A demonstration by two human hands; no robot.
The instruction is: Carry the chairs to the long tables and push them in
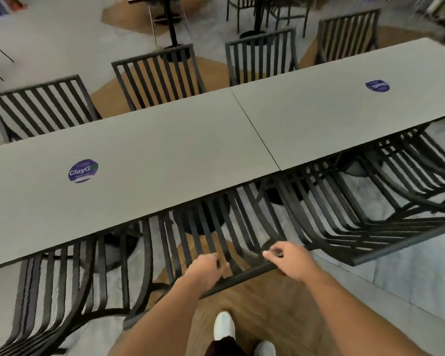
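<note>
A black slatted metal chair stands right in front of me, its seat tucked under the near edge of the long grey table. My left hand is curled around the top rail of its backrest. My right hand rests on the same rail further right, fingers bent over it. More black slatted chairs flank it: one at the left and one at the right, both pushed under the table.
Several chairs line the table's far side. A second grey table top butts against the first. Round purple stickers sit on the tops. Another table's black pedestal stands further back. My white shoes are on wood-look floor.
</note>
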